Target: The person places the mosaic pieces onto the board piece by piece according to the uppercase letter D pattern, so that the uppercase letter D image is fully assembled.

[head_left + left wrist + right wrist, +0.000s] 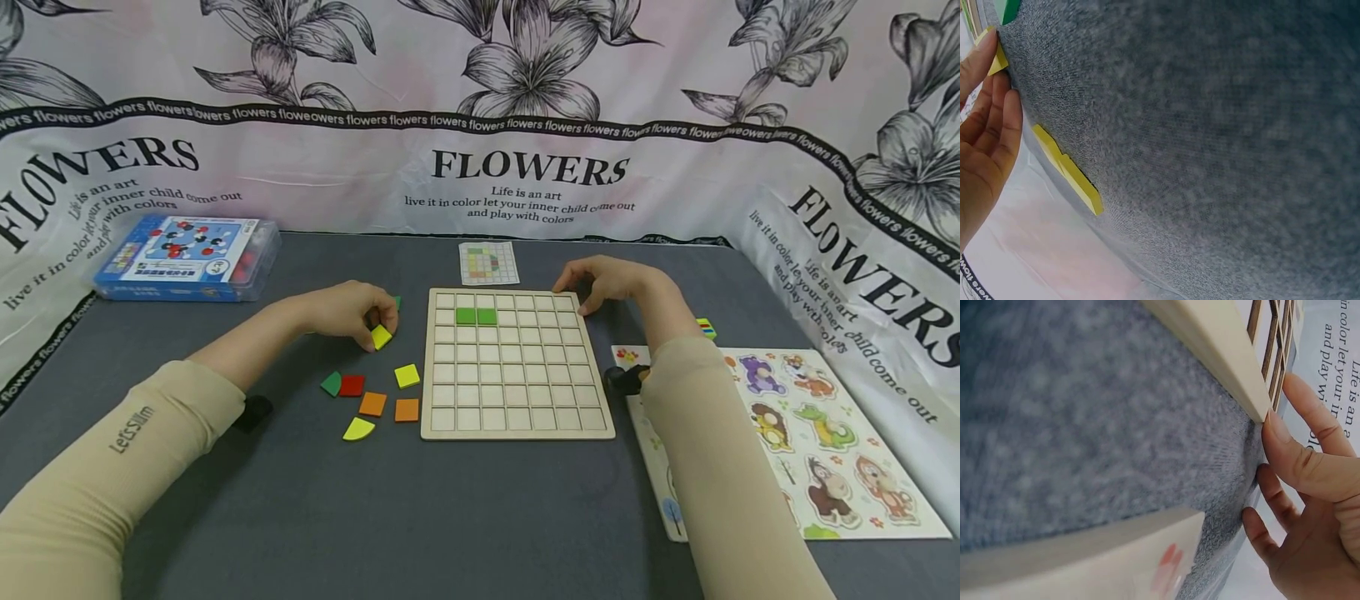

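My left hand pinches a yellow square tile between thumb and fingers. A green piece shows partly behind those fingers. The wooden grid board lies flat in the middle, two green squares side by side in its second row. At the board's far right corner, my right hand grips the edge with thumb and index finger; the right wrist view shows the thumb against the corner. Left of the board lie another yellow square, a red tile, orange squares, a yellow quarter-round and a green piece.
A small pattern card lies behind the board. At the right is an animal picture board, partly under my right forearm. A blue boxed set stands at the back left, before the flower-printed cloth.
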Demonstrator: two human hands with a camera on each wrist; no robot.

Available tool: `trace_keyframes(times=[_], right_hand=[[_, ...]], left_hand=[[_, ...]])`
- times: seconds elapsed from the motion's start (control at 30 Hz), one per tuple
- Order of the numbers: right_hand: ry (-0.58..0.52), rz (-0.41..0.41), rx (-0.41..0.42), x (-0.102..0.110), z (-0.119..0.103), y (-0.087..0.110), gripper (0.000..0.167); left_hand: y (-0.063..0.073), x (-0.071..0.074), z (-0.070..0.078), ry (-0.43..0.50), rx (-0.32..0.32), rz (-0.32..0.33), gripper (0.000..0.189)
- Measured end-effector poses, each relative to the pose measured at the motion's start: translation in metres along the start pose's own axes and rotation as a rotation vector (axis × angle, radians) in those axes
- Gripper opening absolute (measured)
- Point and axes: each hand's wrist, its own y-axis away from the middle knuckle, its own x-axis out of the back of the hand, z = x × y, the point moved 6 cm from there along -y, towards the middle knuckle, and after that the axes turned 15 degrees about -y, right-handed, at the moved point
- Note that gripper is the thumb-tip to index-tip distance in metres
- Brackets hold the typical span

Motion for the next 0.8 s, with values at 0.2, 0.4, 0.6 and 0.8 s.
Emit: trace_keyframes(times=[0.2, 0.4, 0.6, 0.8], right_hand=[[0.098, 0.056, -0.059, 0.0043, 0.0021, 0.0003, 0.043], [0.105, 0.054, -0.054, 0.0049, 0.0033, 0.0013, 0.041], [0.11, 0.05, -0.043, 0.0044, 0.0043, 0.0004, 0.041], [0.133, 0.068, -0.051, 0.0052, 0.0026, 0.0004, 0.042]], left_hand=[[-0.0013, 0.0, 0.0006, 0.005, -0.002, -0.006, 0.024], [-0.002, 0.0003, 0.0015, 0.002, -0.004, -0.009, 0.022], [-0.0025, 0.0, 0.001, 0.011, -0.01, 0.002, 0.022], [-0.0019, 0.0002, 0.0005, 0.022, -0.016, 0.011, 0.014]])
